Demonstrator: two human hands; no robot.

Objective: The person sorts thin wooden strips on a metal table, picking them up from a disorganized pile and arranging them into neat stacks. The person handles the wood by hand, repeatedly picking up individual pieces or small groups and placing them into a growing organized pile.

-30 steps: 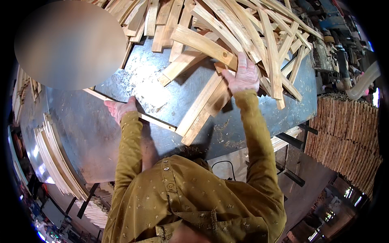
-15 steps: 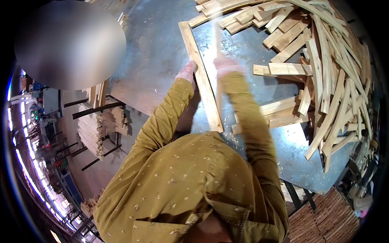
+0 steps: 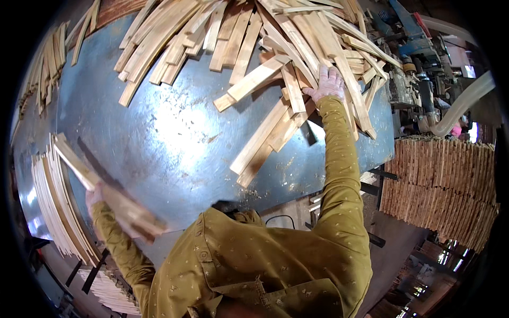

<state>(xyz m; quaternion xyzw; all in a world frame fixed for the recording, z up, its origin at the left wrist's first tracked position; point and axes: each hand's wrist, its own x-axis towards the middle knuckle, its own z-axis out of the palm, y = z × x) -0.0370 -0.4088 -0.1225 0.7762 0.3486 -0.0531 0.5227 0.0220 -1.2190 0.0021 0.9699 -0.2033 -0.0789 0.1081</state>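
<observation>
At the left of the metal-topped table [image 3: 132, 153], my left hand [image 3: 95, 195] grips a pale wooden slat [image 3: 127, 209], held at a slant and smeared by motion at its near end. Beside it stands a row of slats [image 3: 55, 196] along the table's left edge. My right hand [image 3: 327, 85] reaches far to the right and lies with fingers stretched out on a loose heap of slats [image 3: 305, 40]. A single long slat [image 3: 352, 87] runs just right of that hand. What lies under the palm is hidden.
Several slats [image 3: 260, 143] jut from the heap toward me. At the far left more slats [image 3: 47, 63] lean together. A tall stack of wood strips [image 3: 440, 191] is right of the table, below a pale hose [image 3: 466, 100] and machinery [image 3: 419, 53].
The view has swung right. My left hand has carried a slat over to the row at the left. My right hand has moved from near the middle onto the heap.
</observation>
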